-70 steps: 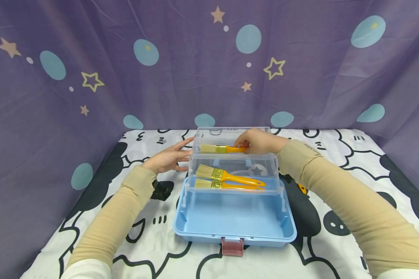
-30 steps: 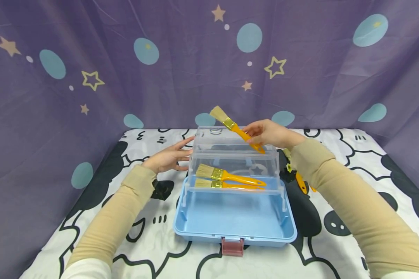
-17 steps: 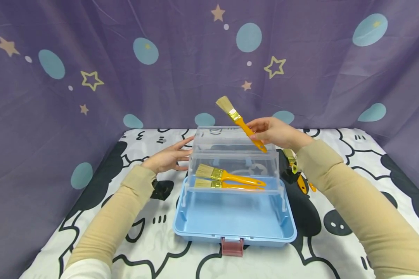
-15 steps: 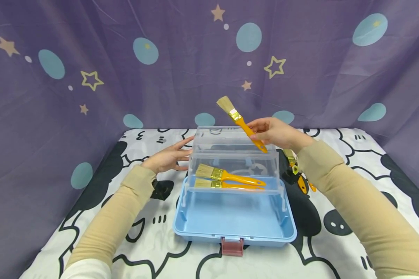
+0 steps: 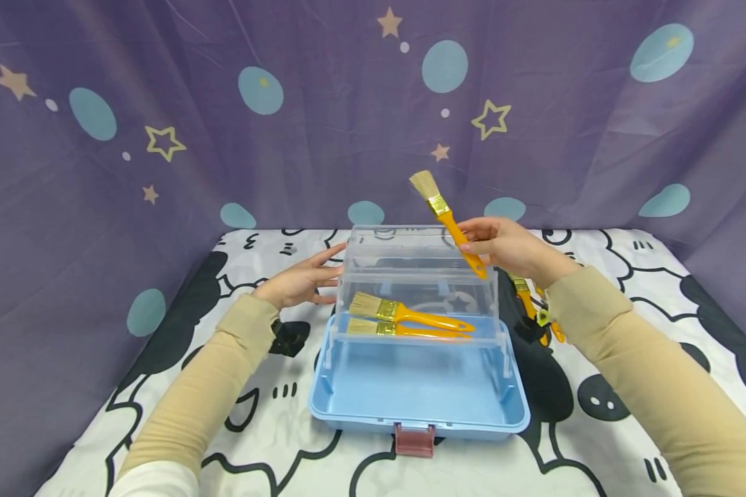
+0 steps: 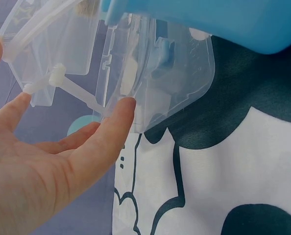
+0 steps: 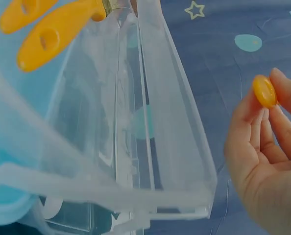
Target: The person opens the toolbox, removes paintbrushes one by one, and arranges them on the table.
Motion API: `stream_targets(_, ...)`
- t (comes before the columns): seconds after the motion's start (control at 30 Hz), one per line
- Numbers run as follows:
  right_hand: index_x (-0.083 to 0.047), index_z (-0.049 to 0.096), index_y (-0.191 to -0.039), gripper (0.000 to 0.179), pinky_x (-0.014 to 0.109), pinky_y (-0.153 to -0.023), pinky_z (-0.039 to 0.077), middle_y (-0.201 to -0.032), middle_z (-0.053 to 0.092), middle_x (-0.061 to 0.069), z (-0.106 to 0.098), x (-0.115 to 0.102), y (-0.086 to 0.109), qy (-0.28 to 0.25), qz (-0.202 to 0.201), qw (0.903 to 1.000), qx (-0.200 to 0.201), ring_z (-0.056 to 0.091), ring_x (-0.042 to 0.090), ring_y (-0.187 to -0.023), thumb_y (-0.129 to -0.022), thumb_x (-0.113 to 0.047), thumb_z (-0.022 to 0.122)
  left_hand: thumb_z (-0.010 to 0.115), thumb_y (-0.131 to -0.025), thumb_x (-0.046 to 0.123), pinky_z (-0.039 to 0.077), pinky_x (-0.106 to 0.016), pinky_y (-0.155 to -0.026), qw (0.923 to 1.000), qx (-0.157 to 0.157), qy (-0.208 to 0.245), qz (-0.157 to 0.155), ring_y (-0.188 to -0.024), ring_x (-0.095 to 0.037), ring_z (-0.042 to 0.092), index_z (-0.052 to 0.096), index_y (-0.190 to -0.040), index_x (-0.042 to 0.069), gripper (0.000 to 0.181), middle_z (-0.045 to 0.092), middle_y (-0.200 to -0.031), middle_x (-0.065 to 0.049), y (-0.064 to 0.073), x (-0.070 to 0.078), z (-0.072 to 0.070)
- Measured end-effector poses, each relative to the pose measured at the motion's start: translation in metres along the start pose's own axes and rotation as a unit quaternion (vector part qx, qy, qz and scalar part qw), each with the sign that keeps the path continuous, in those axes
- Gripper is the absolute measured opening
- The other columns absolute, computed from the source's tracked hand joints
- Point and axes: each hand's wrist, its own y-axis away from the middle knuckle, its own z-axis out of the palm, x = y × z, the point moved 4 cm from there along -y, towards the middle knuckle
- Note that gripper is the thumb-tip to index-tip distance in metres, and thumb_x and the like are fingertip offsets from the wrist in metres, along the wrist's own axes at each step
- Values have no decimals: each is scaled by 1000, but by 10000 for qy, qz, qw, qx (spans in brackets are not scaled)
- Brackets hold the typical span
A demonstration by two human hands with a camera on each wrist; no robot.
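Observation:
My right hand (image 5: pixel 512 250) pinches the orange handle of a paintbrush (image 5: pixel 449 222), bristles tilted up and left, above the right part of the clear upper tray (image 5: pixel 379 254). In the right wrist view only the rounded handle end of that paintbrush (image 7: pixel 264 91) shows between thumb and fingers. Two more paintbrushes (image 5: pixel 432 319) lie in the clear lower tray (image 5: pixel 472 293) of the light blue toolbox (image 5: pixel 419 422). My left hand (image 5: pixel 295 284) is spread at the trays' left side; in the left wrist view its fingertips (image 6: pixel 126 108) are right at the clear plastic.
Several orange-handled brushes (image 5: pixel 523 297) lie on the cloth right of the toolbox, partly hidden by the right wrist. A pink latch (image 5: pixel 414 442) hangs at the toolbox front. A purple curtain (image 5: pixel 323 159) closes off the back of the table.
My right hand has lifted the paintbrush up out of the upper tray, tilted it bristles-up, then carried it a little to the right. The left hand stays in place.

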Motion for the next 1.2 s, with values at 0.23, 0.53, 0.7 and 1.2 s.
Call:
stream_targets(0.23, 0, 31, -145, 55, 50, -103, 32, -106, 50, -3, -8, 8, 10, -341, 185, 9990, 230, 50, 15, -102, -96, -8, 54, 49, -99, 27, 26, -61, -108, 10000, 12, -35, -8, -141, -38, 23, 5, -152, 38, 70, 24, -155, -11, 0, 0, -1)
stream_targets(0.53, -1, 30, -146, 56, 37, -93, 40, -107, 52, -7, -14, 16, 18, -168, 239, 9992, 276, 51, 10, -100, -96, -11, 55, 49, -100, 26, 26, -60, -108, 10000, 13, -43, -18, -142, -38, 21, 5, -152, 37, 70, 23, -155, -11, 0, -1, 0)
stream_targets(0.7, -4, 32, -146, 55, 37, -95, 40, -107, 51, -8, -16, 20, 24, -257, 210, 9992, 233, 51, 8, -99, -96, -12, 55, 48, -100, 26, 25, -61, -108, 10000, -37, -61, 0, -142, -38, 19, 4, -152, 37, 69, 20, -156, -11, -1, 0, 0)
stream_targets(1.2, -34, 58, -104, 24, 21, -73, 43, -96, 55, -13, -31, 29, 39, -406, 169, 9981, 424, 49, 7, -89, -95, -11, 58, 47, -101, 24, 27, -61, -108, 9999, -42, -163, -35, -143, -38, 14, 4, -152, 37, 68, 10, -159, -9, 0, 2, 0)
